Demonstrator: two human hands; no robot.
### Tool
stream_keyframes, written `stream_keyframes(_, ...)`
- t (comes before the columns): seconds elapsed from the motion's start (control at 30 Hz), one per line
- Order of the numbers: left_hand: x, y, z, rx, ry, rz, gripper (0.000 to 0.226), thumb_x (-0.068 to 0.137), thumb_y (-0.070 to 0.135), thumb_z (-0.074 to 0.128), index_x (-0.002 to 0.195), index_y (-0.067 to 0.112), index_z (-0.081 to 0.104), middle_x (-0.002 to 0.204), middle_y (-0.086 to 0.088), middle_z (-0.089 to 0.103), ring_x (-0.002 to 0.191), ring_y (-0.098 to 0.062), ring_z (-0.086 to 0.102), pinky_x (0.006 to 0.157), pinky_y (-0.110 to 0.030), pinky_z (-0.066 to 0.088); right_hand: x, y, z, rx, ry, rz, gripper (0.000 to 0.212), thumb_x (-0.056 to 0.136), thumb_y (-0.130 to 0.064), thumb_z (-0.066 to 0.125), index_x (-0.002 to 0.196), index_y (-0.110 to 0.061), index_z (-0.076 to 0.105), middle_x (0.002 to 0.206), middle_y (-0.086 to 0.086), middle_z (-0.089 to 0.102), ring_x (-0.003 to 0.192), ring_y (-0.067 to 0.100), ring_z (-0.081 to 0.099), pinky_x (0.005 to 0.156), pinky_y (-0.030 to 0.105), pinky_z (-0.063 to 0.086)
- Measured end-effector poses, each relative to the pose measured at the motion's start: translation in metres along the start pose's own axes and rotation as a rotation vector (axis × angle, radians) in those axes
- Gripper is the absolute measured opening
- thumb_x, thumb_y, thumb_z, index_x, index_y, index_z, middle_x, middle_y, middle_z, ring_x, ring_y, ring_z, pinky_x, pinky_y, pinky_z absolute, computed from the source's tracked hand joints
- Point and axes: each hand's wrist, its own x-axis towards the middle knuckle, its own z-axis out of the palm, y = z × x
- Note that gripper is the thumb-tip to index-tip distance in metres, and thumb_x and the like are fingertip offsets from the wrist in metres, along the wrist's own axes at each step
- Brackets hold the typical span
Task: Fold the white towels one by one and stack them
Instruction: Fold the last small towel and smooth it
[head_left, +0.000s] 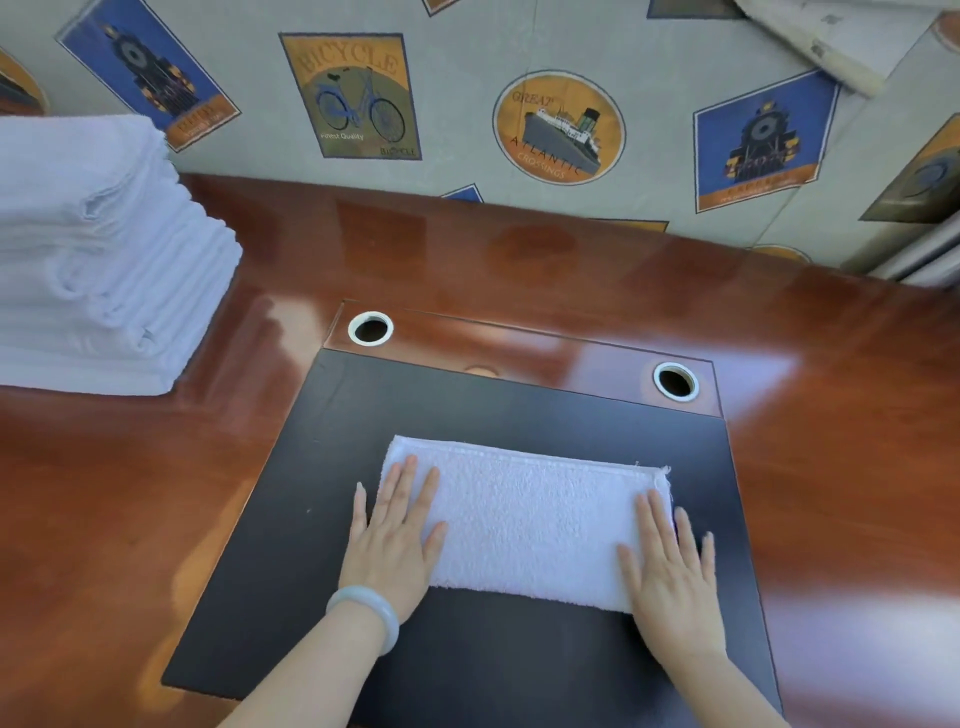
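A white towel, folded into a long rectangle, lies flat on the black desk pad. My left hand presses its left end with straight fingers, palm down. On the towel's right end my right hand lies flat the same way. A tall stack of folded white towels stands at the far left of the desk.
The glossy reddish wooden desk runs up to a wall with poster prints. Two round cable holes sit just beyond the pad. A pale bangle is on my left wrist.
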Motion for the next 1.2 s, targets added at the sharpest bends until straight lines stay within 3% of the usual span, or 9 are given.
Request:
stream_keyframes(0.07,-0.006,-0.018,-0.004,-0.101,-0.017,-0.052,0.060,0.100,0.050,0.004,0.151,0.029,-0.021,0.158,0.004,-0.032,0.148,-0.015,-0.024,0.122,-0.038,-0.011,0.000,-0.004,-0.010,-0.002,0.063,0.004,0.078,0.093,-0.055,-0.002,0.156,-0.013,0.018,0.164,0.002,0.016,0.151,0.029,0.016,0.121,0.055,0.007)
stream_keyframes(0.17,-0.025,-0.035,-0.014,-0.400,0.053,-0.223,0.056,0.103,0.033,0.038,0.155,0.018,0.021,0.161,0.005,0.014,0.149,-0.015,0.011,0.121,-0.028,0.016,0.003,-0.049,-0.023,0.053,0.251,-0.154,0.058,0.093,-0.031,0.032,0.134,0.003,0.056,0.146,0.021,0.047,0.138,0.039,0.040,0.116,0.051,0.016)
stream_keyframes(0.23,-0.040,-0.040,-0.018,-0.479,0.097,-0.302,0.029,0.099,0.027,0.048,0.127,0.020,0.052,0.132,0.012,0.042,0.127,-0.011,0.040,0.101,-0.023,0.040,0.007,-0.097,-0.023,0.097,0.286,-0.419,0.046,0.084,-0.010,0.057,0.128,0.001,0.062,0.142,0.019,0.052,0.135,0.036,0.045,0.115,0.041,0.016)
stream_keyframes(0.3,-0.050,-0.041,-0.022,-0.554,0.019,-0.368,0.003,0.095,0.027,0.054,0.097,0.027,0.056,0.107,0.012,0.042,0.102,-0.007,0.048,0.082,-0.022,0.046,0.014,-0.149,-0.023,0.153,0.198,-0.621,0.063,0.071,0.006,0.071,0.132,-0.001,0.059,0.145,0.017,0.049,0.135,0.035,0.046,0.113,0.039,0.020)
stream_keyframes(0.4,-0.056,-0.045,-0.023,-0.676,-0.057,-0.390,0.007,0.090,0.029,0.063,0.087,0.030,0.057,0.101,0.011,0.042,0.089,-0.003,0.048,0.070,-0.013,0.041,0.031,-0.209,-0.018,0.109,0.113,-0.794,0.071,0.088,0.006,0.048,0.154,-0.007,0.027,0.163,0.010,0.013,0.151,0.031,0.012,0.123,0.040,-0.003)
stream_keyframes(0.5,-0.052,-0.049,-0.026,-0.764,-0.072,-0.418,0.010,0.089,0.026,0.067,0.094,0.033,0.061,0.101,0.009,0.043,0.084,-0.003,0.050,0.065,-0.011,0.036,0.052,-0.232,-0.008,0.063,-0.010,-0.746,0.059,0.101,-0.007,0.020,0.158,-0.018,0.006,0.165,0.003,-0.009,0.151,0.024,-0.012,0.121,0.037,-0.013)
stream_keyframes(0.9,-0.042,-0.051,-0.029,-0.876,-0.051,-0.256,0.027,0.091,0.014,0.064,0.107,0.036,0.063,0.100,0.011,0.047,0.075,-0.006,0.050,0.075,-0.010,0.045,0.057,-0.226,0.004,0.174,-0.034,-0.693,0.064,0.102,-0.026,0.032,0.158,-0.021,0.003,0.162,-0.012,-0.007,0.148,0.001,-0.013,0.121,0.028,-0.013)
stream_keyframes(1.03,-0.038,-0.053,-0.032,-0.896,-0.124,-0.206,0.021,0.089,0.018,0.065,0.097,0.035,0.057,0.102,0.009,0.051,0.072,-0.007,0.050,0.074,-0.021,0.053,0.058,-0.226,0.002,0.227,-0.058,-0.686,0.062,0.103,-0.027,0.031,0.158,-0.022,0.002,0.163,-0.012,-0.005,0.147,-0.003,-0.014,0.120,0.026,-0.014)
stream_keyframes(1.2,-0.036,-0.056,-0.034,-0.912,-0.288,-0.182,0.029,0.088,0.020,0.066,0.109,0.036,0.055,0.099,0.009,0.055,0.074,-0.008,0.057,0.071,-0.022,0.054,0.057,-0.226,0.006,0.176,-0.026,-0.682,0.059,0.105,-0.031,0.026,0.157,-0.025,-0.003,0.162,-0.014,-0.009,0.147,-0.001,-0.017,0.121,0.028,-0.012)
